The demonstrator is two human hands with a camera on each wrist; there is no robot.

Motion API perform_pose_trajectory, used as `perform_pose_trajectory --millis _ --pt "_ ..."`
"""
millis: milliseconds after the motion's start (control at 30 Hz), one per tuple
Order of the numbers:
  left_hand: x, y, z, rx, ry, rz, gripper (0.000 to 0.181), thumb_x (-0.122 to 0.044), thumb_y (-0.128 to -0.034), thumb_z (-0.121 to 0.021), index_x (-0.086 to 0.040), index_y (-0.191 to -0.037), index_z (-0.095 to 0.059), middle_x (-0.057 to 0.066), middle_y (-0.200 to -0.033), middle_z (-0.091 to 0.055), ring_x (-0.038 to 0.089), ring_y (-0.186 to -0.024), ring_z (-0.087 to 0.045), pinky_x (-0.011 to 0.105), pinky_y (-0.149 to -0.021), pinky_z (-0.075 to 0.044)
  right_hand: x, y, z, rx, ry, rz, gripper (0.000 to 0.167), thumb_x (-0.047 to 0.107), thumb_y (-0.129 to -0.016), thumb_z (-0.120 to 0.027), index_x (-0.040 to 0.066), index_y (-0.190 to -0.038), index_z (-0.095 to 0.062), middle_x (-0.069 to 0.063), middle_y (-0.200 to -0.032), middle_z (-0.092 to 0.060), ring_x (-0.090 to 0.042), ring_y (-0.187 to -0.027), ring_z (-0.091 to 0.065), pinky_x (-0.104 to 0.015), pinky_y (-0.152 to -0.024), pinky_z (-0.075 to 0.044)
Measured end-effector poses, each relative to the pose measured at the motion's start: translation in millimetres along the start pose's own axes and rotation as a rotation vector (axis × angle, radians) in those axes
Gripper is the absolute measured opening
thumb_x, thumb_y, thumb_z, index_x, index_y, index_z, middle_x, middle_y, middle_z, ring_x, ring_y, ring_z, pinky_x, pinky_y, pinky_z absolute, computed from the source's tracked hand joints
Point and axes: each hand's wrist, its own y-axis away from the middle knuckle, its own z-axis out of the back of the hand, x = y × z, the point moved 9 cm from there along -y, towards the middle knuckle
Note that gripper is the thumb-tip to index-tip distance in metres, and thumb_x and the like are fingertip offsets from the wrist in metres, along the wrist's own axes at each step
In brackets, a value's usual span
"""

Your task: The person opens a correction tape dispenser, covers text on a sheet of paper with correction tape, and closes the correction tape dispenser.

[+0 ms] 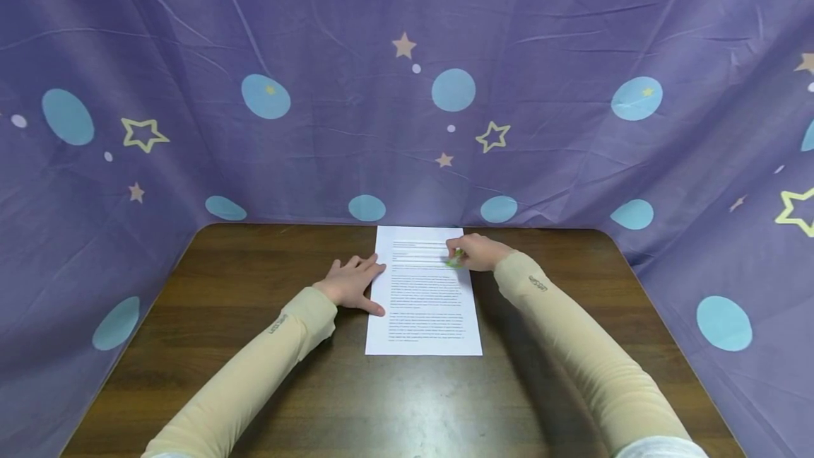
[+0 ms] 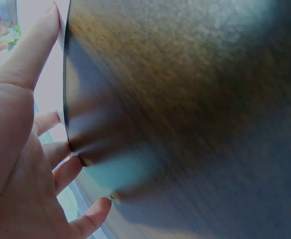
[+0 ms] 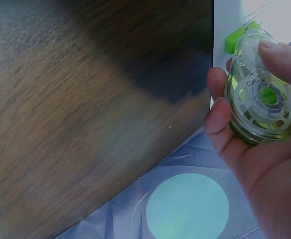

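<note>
Steadying the sheet (image 1: pixel 426 295), I reckon, my left hand (image 1: pixel 352 284) splays at its edge; my right hand (image 1: pixel 481 253) grips the tape dispenser (image 3: pixel 262 102).

The person had two hands in view, one left hand (image 1: pixel 352 285) and one right hand (image 1: pixel 485 253), and two beige sleeves (image 1: pixel 572 334), each bearing one dark mark (image 1: pixel 537 283). There were one table (image 1: pixel 254 267), one printed sheet (image 1: pixel 426 302) and one clear-and-green tape dispenser (image 3: pixel 260 94). On the purple cloth (image 1: pixel 331 34), the head view showed eleven blue spots (image 1: pixel 454 90), three outlined stars (image 1: pixel 124 133), five solid pinkish stars (image 1: pixel 403 45), two tiny yellow stars (image 1: pixel 270 90) and six pale dots (image 1: pixel 416 68), cut-off ones included.
</note>
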Motion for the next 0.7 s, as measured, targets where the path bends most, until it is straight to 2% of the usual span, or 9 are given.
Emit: perform_pose_trajectory --millis 400,700 --pt "-2.7 1.9 1.6 -0.001 0.012 -0.007 0.107 -0.059 -0.0821 -0.083 -0.009 -0.163 -0.034 0.019 -0.172 -0.020 0.041 -0.153 -0.026 0.072 -0.117 -0.016 -11.1 8.8 0.2 0.033 -0.015 -0.074 0.018 -0.008 -0.093 -0.064 0.010 -0.099 -0.065 -0.007 -0.100 -0.071 -0.019 -0.082 -0.057 -0.038 -0.078 -0.049" --pt "3.3 -4.3 -4.6 0.000 0.006 -0.015 0.109 -0.061 -0.0826 -0.081 -0.009 -0.164 -0.031 0.018 -0.173 -0.017 0.041 -0.154 -0.024 0.071 -0.118 -0.014 -12.1 13.0 2.0 0.024 -0.010 -0.083 0.017 -0.007 -0.094 -0.065 0.009 -0.099 -0.064 -0.007 -0.097 -0.070 -0.019 -0.079 -0.055 -0.038 -0.076 -0.048"
